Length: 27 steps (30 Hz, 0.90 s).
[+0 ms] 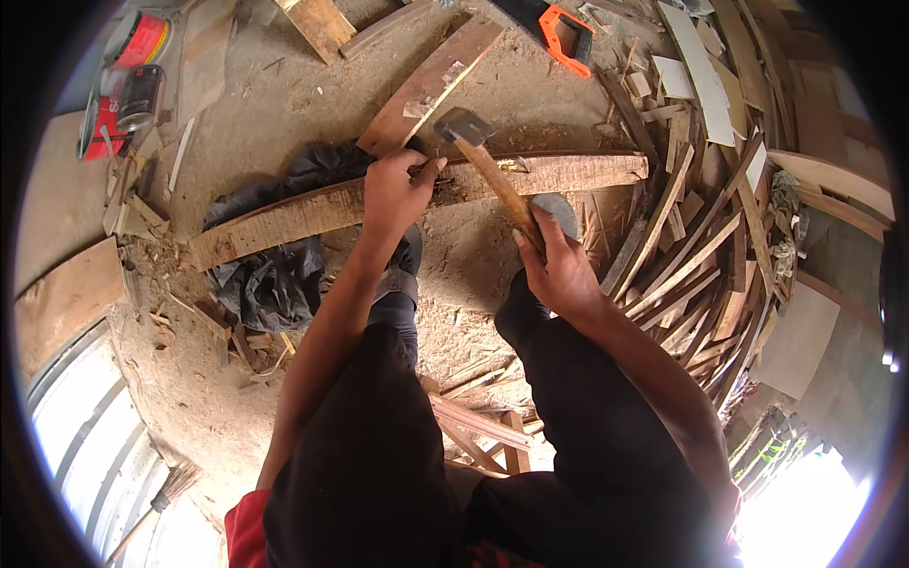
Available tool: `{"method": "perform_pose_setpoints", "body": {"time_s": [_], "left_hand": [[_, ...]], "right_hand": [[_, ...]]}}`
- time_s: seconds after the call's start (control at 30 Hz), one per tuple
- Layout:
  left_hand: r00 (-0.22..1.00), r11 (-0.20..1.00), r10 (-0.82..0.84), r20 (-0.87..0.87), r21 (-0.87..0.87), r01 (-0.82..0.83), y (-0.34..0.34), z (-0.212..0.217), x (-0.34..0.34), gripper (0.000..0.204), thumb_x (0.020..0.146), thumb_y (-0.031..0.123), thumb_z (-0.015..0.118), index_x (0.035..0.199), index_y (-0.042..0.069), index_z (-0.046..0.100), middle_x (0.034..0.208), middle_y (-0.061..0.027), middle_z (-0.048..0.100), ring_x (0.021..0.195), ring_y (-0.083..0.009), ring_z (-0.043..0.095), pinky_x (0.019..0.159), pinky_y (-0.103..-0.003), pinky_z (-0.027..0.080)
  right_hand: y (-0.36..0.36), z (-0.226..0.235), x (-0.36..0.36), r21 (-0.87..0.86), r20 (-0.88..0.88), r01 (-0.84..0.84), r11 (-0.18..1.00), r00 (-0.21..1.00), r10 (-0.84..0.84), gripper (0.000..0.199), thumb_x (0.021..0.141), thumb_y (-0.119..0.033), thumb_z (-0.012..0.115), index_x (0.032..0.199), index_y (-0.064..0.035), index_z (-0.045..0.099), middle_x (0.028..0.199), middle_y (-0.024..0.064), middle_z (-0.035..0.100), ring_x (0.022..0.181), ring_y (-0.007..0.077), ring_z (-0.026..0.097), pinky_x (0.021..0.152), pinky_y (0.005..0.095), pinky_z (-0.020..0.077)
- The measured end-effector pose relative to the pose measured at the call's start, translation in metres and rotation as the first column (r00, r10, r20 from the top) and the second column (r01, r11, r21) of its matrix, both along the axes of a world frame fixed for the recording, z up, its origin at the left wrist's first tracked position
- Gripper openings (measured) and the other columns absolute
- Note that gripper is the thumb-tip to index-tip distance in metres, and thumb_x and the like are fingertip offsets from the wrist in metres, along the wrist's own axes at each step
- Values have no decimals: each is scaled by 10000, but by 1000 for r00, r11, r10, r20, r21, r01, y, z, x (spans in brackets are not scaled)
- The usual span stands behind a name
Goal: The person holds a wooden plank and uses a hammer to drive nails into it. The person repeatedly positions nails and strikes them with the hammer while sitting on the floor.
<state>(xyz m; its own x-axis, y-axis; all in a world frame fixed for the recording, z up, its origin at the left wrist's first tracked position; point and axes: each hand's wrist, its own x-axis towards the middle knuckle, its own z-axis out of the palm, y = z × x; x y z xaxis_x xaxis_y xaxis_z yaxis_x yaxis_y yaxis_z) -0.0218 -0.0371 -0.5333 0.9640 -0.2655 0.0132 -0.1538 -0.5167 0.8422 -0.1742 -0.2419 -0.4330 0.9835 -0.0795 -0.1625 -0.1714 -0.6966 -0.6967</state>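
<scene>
A long rough plank (pixel 303 216) lies across in front of me, its narrow side facing me. My left hand (pixel 393 194) rests at its middle, thumb and forefinger pinched together at the upper edge; whatever they hold is too small to make out. My right hand (pixel 559 265) is wrapped round the wooden handle of a hammer (pixel 497 182). Its dark metal head is raised over the plank, just right of my left fingertips. Under the plank's left part is a crumpled dark cloth (pixel 273 289). My feet are by the plank, partly hidden.
Beyond the plank lies a brown board (pixel 431 87). A handsaw with an orange handle (pixel 568 43) is at the top. Scrap wood strips (pixel 682 256) heap up on the right. At upper left stand a black can (pixel 140 98) and red tins (pixel 98 131). Wooden pieces (pixel 483 421) lie between my legs.
</scene>
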Motion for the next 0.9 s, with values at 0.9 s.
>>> {"method": "perform_pose_setpoints", "body": {"time_s": [0.9], "left_hand": [[942,933,-11,336,343,-111,25,3,14,181,922,204,665,835,47,694,842,-165,686,790,-373,671,705,-465,537]], "right_hand": [[0,-27,-11,-55,1,-79,995,997,79,336,970,-133,644,1245,-10,496,756,267,662,698,474,677,591,541,549]]}}
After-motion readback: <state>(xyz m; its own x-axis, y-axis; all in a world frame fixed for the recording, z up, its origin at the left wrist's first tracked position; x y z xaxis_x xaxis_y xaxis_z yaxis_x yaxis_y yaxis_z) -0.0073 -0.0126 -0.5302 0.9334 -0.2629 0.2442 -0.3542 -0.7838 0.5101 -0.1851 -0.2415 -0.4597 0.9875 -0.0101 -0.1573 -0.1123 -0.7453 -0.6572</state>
